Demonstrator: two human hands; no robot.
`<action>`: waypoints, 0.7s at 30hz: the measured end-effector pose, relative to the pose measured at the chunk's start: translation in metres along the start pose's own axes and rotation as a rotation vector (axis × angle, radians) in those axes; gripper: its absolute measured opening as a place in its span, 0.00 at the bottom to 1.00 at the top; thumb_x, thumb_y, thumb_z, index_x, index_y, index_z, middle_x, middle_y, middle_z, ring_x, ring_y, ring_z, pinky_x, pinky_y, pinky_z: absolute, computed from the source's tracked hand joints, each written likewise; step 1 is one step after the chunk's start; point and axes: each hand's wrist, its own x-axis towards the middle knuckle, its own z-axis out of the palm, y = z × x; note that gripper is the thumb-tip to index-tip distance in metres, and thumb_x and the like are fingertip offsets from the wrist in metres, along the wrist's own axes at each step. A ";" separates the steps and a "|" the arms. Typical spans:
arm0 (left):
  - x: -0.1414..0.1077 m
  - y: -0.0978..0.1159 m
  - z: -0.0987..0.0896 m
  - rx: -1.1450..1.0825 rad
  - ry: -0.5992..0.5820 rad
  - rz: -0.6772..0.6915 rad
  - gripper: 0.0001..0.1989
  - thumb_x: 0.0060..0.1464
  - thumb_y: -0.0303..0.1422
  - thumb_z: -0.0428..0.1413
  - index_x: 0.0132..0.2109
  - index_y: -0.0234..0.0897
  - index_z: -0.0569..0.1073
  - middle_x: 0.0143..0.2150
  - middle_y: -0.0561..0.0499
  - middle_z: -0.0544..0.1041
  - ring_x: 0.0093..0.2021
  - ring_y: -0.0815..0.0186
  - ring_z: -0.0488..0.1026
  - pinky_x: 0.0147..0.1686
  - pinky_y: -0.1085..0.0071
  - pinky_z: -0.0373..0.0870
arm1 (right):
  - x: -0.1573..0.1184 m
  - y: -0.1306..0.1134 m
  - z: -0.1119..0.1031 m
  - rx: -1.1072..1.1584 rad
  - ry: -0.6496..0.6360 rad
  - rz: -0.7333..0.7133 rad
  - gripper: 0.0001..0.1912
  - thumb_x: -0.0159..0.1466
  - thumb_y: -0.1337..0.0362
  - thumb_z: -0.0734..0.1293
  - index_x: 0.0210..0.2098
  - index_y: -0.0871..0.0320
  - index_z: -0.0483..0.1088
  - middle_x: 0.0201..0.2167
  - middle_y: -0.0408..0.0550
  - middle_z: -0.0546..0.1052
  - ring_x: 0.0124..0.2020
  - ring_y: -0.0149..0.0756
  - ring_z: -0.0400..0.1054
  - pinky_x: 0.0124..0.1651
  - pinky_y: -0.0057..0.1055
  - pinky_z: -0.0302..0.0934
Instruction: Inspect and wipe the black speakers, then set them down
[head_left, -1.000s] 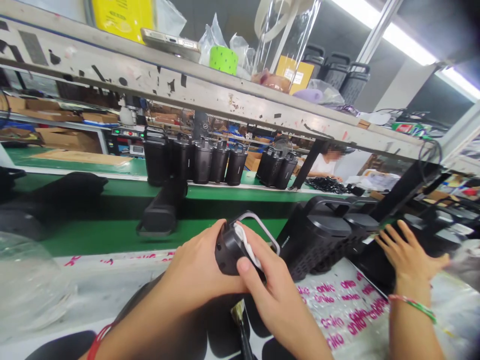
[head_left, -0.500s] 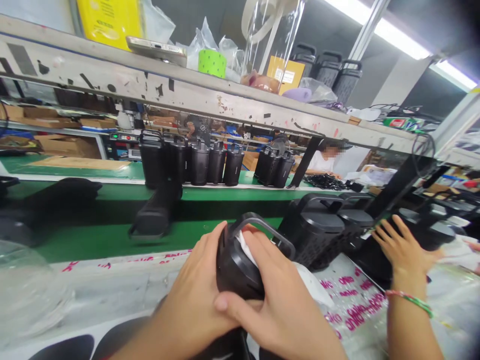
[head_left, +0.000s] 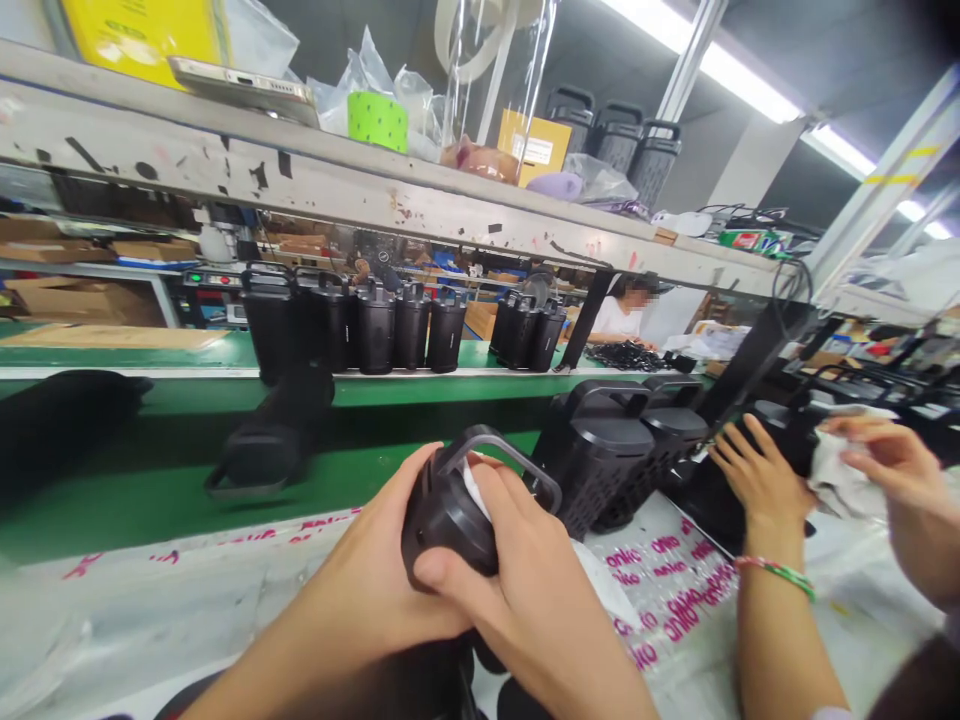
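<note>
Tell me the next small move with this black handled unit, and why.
Probably slide the white cloth further under the loop handle: it sits tucked there against the black handled unit, with the right hand over it and the left hand gripping the body.

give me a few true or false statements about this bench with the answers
The person's left hand and right hand both grip a black cylinder with a loop handle. True.
A white cloth lies against that cylinder under the right hand. True.
A co-worker's far hand holds a blue cloth. False: the cloth is white.
The lime-green tape roll sits on the green belt. False: it sits on the overhead shelf.
</note>
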 end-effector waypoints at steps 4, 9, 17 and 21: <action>-0.004 0.002 0.005 -0.018 0.000 0.038 0.44 0.35 0.32 0.65 0.62 0.44 0.60 0.63 0.47 0.70 0.65 0.49 0.67 0.58 0.62 0.71 | -0.009 0.002 0.004 -0.160 0.306 -0.156 0.36 0.72 0.44 0.52 0.47 0.71 0.75 0.40 0.63 0.80 0.40 0.50 0.79 0.36 0.42 0.77; -0.011 0.001 0.007 -0.051 -0.011 -0.085 0.51 0.35 0.35 0.68 0.66 0.49 0.56 0.67 0.50 0.66 0.65 0.52 0.65 0.65 0.58 0.63 | -0.034 0.019 0.015 -0.141 0.464 -0.281 0.20 0.71 0.55 0.62 0.48 0.67 0.73 0.45 0.59 0.81 0.47 0.42 0.77 0.48 0.31 0.74; -0.006 -0.003 -0.004 -0.139 -0.085 -0.107 0.53 0.34 0.34 0.69 0.67 0.48 0.55 0.69 0.47 0.63 0.68 0.49 0.62 0.67 0.54 0.61 | -0.050 0.015 0.033 0.273 0.553 -0.194 0.24 0.73 0.47 0.56 0.57 0.53 0.72 0.54 0.49 0.76 0.54 0.40 0.72 0.56 0.33 0.69; -0.009 -0.002 0.000 -0.113 -0.017 -0.114 0.52 0.35 0.35 0.69 0.67 0.47 0.56 0.69 0.47 0.64 0.68 0.48 0.62 0.68 0.53 0.60 | -0.039 0.000 0.034 0.210 0.598 -0.254 0.16 0.74 0.61 0.58 0.51 0.53 0.76 0.52 0.47 0.77 0.52 0.38 0.73 0.53 0.33 0.71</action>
